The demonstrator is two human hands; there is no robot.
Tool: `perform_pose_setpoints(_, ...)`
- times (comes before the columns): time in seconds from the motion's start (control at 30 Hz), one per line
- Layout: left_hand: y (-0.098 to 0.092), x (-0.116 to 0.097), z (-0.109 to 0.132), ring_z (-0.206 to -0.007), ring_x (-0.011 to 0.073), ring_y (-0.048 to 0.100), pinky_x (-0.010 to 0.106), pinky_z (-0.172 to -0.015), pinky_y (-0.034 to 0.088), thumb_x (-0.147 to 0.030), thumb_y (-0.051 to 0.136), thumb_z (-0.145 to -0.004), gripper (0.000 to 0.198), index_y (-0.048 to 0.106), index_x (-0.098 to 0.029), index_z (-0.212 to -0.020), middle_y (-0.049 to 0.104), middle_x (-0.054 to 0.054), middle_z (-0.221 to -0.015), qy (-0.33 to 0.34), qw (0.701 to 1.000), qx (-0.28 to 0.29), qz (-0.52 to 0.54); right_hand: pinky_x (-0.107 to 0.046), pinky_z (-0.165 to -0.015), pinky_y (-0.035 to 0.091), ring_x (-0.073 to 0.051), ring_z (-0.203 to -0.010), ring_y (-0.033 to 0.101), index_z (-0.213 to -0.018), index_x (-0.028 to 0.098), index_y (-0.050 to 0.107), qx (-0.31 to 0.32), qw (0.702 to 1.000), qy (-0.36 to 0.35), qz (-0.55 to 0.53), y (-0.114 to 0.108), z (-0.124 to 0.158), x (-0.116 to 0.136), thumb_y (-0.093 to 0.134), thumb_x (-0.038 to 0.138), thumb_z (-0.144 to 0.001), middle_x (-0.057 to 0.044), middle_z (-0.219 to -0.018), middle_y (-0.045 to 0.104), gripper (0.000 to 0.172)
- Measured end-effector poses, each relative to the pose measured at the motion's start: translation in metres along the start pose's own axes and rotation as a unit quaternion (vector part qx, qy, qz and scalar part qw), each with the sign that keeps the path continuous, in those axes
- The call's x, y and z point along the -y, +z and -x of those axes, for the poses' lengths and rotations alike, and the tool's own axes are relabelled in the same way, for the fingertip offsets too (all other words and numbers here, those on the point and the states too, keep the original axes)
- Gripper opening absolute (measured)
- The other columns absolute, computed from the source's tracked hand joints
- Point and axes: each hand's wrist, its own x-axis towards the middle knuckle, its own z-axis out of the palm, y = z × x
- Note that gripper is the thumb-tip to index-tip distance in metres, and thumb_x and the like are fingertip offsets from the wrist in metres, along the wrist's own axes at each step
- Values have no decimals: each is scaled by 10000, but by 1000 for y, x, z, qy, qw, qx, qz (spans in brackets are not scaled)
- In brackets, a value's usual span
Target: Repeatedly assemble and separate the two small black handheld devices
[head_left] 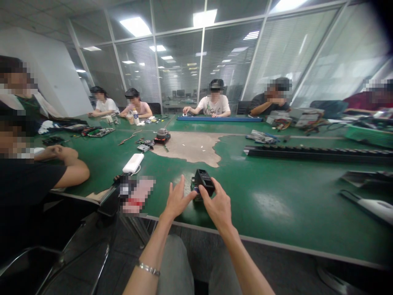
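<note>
A black boxy plastic housing (203,179) with rectangular openings on top stands at the near part of the table, a little tilted. Some green and metal parts show at its left side; their kind is too small to tell. My right hand (219,205) grips the housing from the right, with the thumb on the near side and the fingers behind it. To the left, my left hand (177,200) has its fingers spread and holds nothing. Its thumb tip reaches the housing's lower left side; whether it touches I cannot tell.
A white power bank (133,163) with a cable lies left on the green table (251,184). Long black rails (307,152) lie to the right. Electronic parts (162,136) sit farther back. A person's forearm (73,169) rests at left; several people sit around the table.
</note>
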Motion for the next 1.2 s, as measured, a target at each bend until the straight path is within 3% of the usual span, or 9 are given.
perform_pose_setpoints(0.1,2,3,-1,-1400,199,264,469,-1162,45,-588,240,-936,704,76,-182,-1487,317,118,-1500,-17,999,-14,27,-404,-922,435,-282,-1094,564,-1291,111,487,13,999,-23,27,11,1,5,514,512,-827,-162,-1188,612,614)
perform_pose_setpoints(0.3,6,6,-4,-1408,206,238,463,-1166,52,-583,231,-942,688,103,-181,-1486,288,112,-1512,-39,997,-36,57,-390,-852,456,-280,-1024,581,-1296,106,472,28,995,-50,87,20,3,12,486,476,-853,-171,-1140,623,577)
perform_pose_setpoints(0.5,6,6,-6,-1408,194,234,448,-1171,58,-561,191,-953,637,117,-217,-1484,313,90,-1505,-52,993,-51,89,-387,-915,429,-276,-1092,540,-1344,85,415,20,991,-77,103,23,11,7,478,455,-862,-163,-1172,610,611)
perform_pose_setpoints(0.87,7,4,-5,-1402,201,260,455,-1163,101,-568,233,-943,663,158,-182,-1476,288,103,-1514,-41,998,-37,2,-414,-899,439,-283,-1089,550,-1356,148,420,46,992,-73,95,24,28,-10,509,446,-830,-138,-1167,616,611)
perform_pose_setpoints(1.07,9,7,-6,-1407,182,243,440,-1169,98,-542,234,-950,612,266,-185,-1447,311,93,-1506,-26,999,-32,-26,-437,-945,416,-304,-1148,516,-1366,60,383,40,993,-84,72,30,24,-18,545,521,-800,-199,-1259,553,747)
perform_pose_setpoints(1.2,8,7,-6,-1405,173,249,435,-1171,105,-526,220,-957,596,273,-187,-1444,322,82,-1503,-24,999,-37,-22,-412,-920,431,-278,-1079,561,-1340,111,420,55,993,-86,60,30,22,-15,512,467,-840,-150,-1198,601,620)
